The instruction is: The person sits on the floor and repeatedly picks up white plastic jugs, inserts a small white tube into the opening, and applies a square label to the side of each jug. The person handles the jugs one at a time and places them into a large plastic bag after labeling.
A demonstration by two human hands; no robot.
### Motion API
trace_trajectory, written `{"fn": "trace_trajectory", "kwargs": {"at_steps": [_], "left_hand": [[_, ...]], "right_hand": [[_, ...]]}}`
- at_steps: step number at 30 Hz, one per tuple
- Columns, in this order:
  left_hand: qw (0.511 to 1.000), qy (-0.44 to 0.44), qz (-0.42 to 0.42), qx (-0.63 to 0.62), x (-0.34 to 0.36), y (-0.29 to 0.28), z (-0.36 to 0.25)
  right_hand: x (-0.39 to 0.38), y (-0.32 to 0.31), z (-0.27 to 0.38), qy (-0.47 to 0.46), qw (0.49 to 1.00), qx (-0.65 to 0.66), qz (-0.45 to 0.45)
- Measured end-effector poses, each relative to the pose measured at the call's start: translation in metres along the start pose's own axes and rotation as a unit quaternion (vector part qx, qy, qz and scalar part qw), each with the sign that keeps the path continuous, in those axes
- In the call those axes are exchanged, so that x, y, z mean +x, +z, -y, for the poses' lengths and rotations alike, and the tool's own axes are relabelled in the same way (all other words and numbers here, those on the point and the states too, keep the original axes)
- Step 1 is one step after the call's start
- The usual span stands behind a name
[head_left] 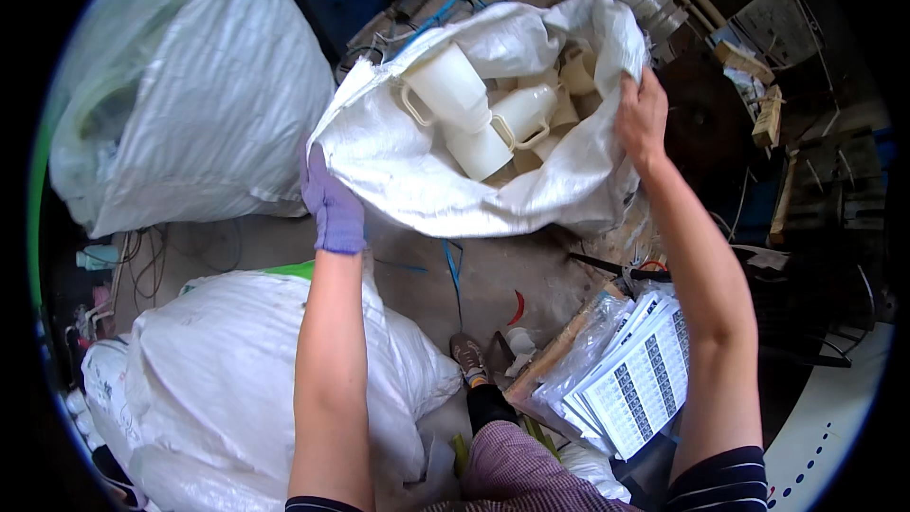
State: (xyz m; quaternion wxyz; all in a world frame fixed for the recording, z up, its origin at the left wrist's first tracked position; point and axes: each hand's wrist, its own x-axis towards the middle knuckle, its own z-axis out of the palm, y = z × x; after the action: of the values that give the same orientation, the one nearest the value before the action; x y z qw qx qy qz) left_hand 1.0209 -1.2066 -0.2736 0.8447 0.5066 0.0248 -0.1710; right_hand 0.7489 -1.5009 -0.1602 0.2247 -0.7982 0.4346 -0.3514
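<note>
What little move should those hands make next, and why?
Maybe raise the left rim of the white woven plastic sack slightly: it's wide open, a cream plastic handled jug lies near that edge, and the purple-gloved left hand and bare right hand hold it.

You reached out with your left forearm [330, 351] running nearly straight ahead, while your right forearm [697, 246] slanted inward from a slightly bent elbow [741, 327]. Your left hand [329, 192] — in a purple glove [339, 230] — was closed in a grip, and your bare right hand [643, 120], farther forward, gripped with curled fingers [629, 97].
</note>
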Motion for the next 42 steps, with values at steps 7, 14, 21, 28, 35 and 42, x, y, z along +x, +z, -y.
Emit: {"fn": "trace_trajectory", "kwargs": {"at_steps": [7,14,21,28,35,42], "left_hand": [[0.990,0.123,-0.065,0.035,-0.100,-0.055,-0.124],[0.967,-0.099,-0.174,0.155,-0.135,-0.171,-0.105],[0.942,-0.066,-0.092,0.316,-0.216,-0.158,-0.165],[0.887,-0.133,0.324,0.301,-0.490,-0.219,-0.292],[0.881,-0.205,0.041,0.425,-0.747,-0.440,-0.289],[0.847,-0.193,-0.320,0.378,-0.959,-0.568,-0.226]], "right_hand": [[-0.164,-0.078,0.110,0.050,0.990,0.119,0.059],[-0.258,-0.098,0.052,0.153,0.967,0.152,0.136],[-0.336,-0.101,0.093,0.092,0.934,-0.014,0.344],[-0.372,-0.122,0.072,-0.102,0.837,-0.158,0.515],[-0.478,-0.162,0.148,-0.094,0.478,-0.185,0.853],[-0.737,-0.066,0.445,-0.386,0.388,-0.192,0.814]]}}
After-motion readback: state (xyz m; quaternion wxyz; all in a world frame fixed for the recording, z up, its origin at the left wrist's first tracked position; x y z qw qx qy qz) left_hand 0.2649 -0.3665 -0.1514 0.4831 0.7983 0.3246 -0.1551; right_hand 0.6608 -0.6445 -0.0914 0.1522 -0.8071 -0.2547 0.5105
